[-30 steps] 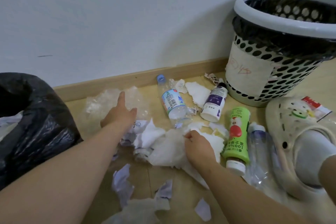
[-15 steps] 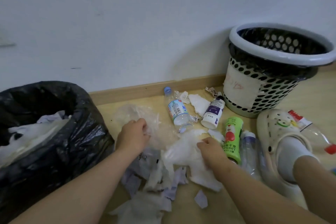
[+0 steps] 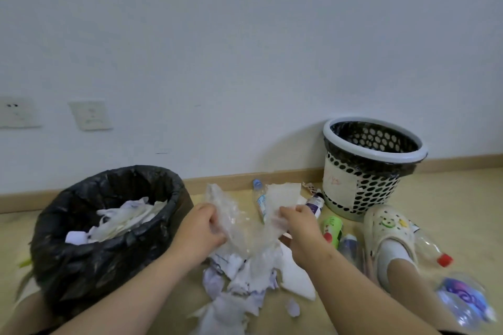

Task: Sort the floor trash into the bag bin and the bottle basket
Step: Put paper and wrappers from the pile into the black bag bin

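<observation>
The black bag bin (image 3: 81, 266) stands at the left with its mouth open upward and white paper and plastic inside. The white holed basket (image 3: 381, 198) stands upright against the wall at the right, lined in black; its bottom cannot be seen.

Both forearms reach forward from the lower edge. The left hand (image 3: 200, 228) is curled, knuckles up, gripping a crumpled clear plastic sheet (image 3: 226, 207) raised off the floor between bin and basket, just beside the bin's rim. The right hand (image 3: 299, 223) pinches a white sheet of paper (image 3: 283, 194) that stands up from its fingers. The plastic sags between the hands; where it ends against the paper is hard to tell.

Torn paper scraps (image 3: 245, 275) lie on the floor under the hands.

A water bottle (image 3: 258, 196) lies with its long axis toward the wall and its blue cap at the skirting, its body mostly hidden behind the paper. A green bottle (image 3: 332, 228) lies partly behind the right wrist. A red-capped bottle (image 3: 432, 250) lies beside a pale shoe (image 3: 386, 228), cap pointing to the lower right. Another bottle (image 3: 465, 299) at the lower right is too blurred to read.
</observation>
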`<state>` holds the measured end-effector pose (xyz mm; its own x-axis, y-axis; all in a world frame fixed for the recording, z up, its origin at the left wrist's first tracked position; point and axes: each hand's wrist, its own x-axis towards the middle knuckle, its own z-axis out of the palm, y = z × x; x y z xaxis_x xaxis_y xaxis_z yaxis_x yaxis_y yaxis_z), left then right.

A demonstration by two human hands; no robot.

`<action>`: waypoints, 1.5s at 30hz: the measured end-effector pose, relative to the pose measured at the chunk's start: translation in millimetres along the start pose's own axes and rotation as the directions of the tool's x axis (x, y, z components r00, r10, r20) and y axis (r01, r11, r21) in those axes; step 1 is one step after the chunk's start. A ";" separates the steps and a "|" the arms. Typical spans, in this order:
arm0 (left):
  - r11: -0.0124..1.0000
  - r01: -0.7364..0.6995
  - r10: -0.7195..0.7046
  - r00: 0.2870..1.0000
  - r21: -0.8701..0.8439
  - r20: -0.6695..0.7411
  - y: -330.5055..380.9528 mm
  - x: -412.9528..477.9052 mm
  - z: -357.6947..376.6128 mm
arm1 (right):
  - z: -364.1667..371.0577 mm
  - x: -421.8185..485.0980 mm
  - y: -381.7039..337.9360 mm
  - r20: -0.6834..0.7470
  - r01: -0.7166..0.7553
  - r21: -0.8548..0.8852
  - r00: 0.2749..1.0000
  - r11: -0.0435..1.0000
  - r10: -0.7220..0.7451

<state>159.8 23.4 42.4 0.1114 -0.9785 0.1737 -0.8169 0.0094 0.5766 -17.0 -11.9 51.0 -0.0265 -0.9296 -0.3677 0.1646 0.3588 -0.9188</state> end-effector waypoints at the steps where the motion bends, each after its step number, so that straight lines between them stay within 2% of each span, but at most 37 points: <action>1: 0.996 0.026 -0.027 1.000 -0.080 -0.004 2.9 -4.8 -3.4 | 5.7 -5.6 0.2 0.057 -0.009 0.010 0.998 1.000 0.009; 3: 0.954 0.084 -0.075 0.996 -0.289 0.043 12.1 -12.2 -4.9 | 14.0 -15.2 4.1 0.194 -0.056 0.020 0.980 0.998 0.051; 6: 0.815 0.181 -0.122 0.982 -0.550 0.142 21.2 -25.6 -0.2 | 19.1 -20.0 11.4 0.383 -0.104 0.026 0.920 0.994 0.087; 9: 0.673 0.275 -0.154 0.960 -0.687 0.234 18.3 -30.1 9.4 | 19.8 -20.7 17.0 0.488 -0.047 0.035 0.873 0.998 0.024; 13: 0.693 0.326 -0.190 0.943 -0.643 0.273 16.8 -20.3 22.0 | 19.7 -8.4 23.0 0.432 0.086 -0.086 0.901 0.993 -0.040; 17: 0.602 0.368 -0.221 0.929 -0.708 0.296 18.2 -13.1 30.8 | 14.0 9.9 30.5 0.272 0.094 -0.233 0.962 0.968 -0.028; 19: 0.582 0.394 -0.283 0.918 -0.711 0.277 14.6 -7.2 38.8 | 9.7 20.1 34.7 0.218 0.097 -0.301 0.976 0.949 -0.031; 21: 0.594 0.432 -0.373 0.895 -0.679 0.242 4.3 0.7 49.2 | 3.3 30.9 39.8 0.132 0.094 -0.380 0.990 0.920 -0.046; 23: 0.676 0.449 -0.414 0.887 -0.585 0.203 -11.6 9.2 60.9 | -6.7 46.4 47.3 0.028 0.085 -0.445 0.996 0.891 -0.081; 26: 0.806 0.421 -0.388 0.907 -0.416 0.166 -39.2 21.8 71.7 | -27.1 65.8 53.0 -0.070 0.066 -0.594 0.989 0.802 -0.134; 29: 0.869 0.398 -0.369 0.917 -0.295 0.152 -58.9 38.5 80.8 | -46.8 82.2 56.5 -0.115 0.008 -0.731 0.984 0.682 -0.135; 32: 0.906 0.382 -0.360 0.921 -0.179 0.146 -66.3 61.8 94.7 | -49.3 98.3 60.4 -0.100 -0.020 -0.821 0.989 0.571 -0.109; 35: 0.937 0.348 -0.348 0.924 0.033 0.160 -69.4 89.5 113.1 | -40.0 119.6 71.1 0.001 0.043 -0.903 0.995 0.428 -0.098; 38: 0.946 0.289 -0.320 0.910 0.150 0.263 -74.8 115.3 137.2 | -32.5 136.8 92.6 0.072 0.084 -0.941 0.996 0.329 -0.049; 42: 0.949 0.217 -0.295 0.866 0.228 0.403 -81.9 135.6 169.6 | -24.4 150.9 106.9 0.080 0.076 -0.956 0.997 0.285 0.001; 45: 0.918 0.191 -0.323 0.869 0.348 0.375 -87.7 137.6 185.0 | -22.7 164.9 105.9 0.074 0.066 -0.949 0.997 0.308 0.015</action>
<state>142.1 -150.1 -131.9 0.1489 -0.9306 -0.3344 -0.9253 -0.2504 0.2848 -26.3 -125.2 -110.2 0.0489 -0.9278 -0.3699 -0.8868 0.1300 -0.4434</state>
